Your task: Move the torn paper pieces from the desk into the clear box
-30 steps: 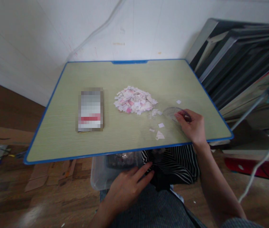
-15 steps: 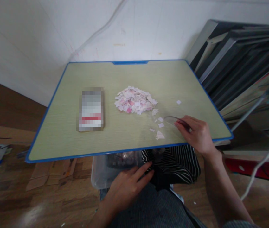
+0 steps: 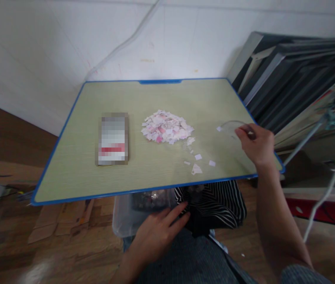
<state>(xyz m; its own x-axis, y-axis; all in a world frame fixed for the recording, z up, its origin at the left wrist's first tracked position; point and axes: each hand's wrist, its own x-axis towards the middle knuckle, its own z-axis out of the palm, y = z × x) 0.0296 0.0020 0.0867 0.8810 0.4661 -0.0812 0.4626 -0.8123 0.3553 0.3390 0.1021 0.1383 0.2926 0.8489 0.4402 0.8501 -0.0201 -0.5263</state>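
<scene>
My right hand (image 3: 259,144) pinches a thin, clear, round-edged piece of plastic (image 3: 229,128) above the right side of the pale green tabletop (image 3: 96,181). The far edge of the plastic is by a single white paper scrap (image 3: 219,128); I cannot tell whether they touch. Near the middle lies a heap of small white and pink paper pieces (image 3: 167,127). Several loose scraps (image 3: 197,169) trail from the heap toward the front edge. Below the table, my left hand (image 3: 161,228) rests with fingers stretched out at a black-and-white striped cloth (image 3: 226,201).
A box-shaped item (image 3: 112,138), blurred out, lies on the left of the tabletop. Under the front edge stands a clear plastic bin (image 3: 122,217). Dark flat panels (image 3: 297,75) lean against the wall at right, near a white cable (image 3: 330,193). Cardboard (image 3: 60,221) lies on the floor.
My right hand has moved right and away from me with the clear plastic, from the loose scraps toward the single far one. One scrap near the front has shifted right. My left hand stays put.
</scene>
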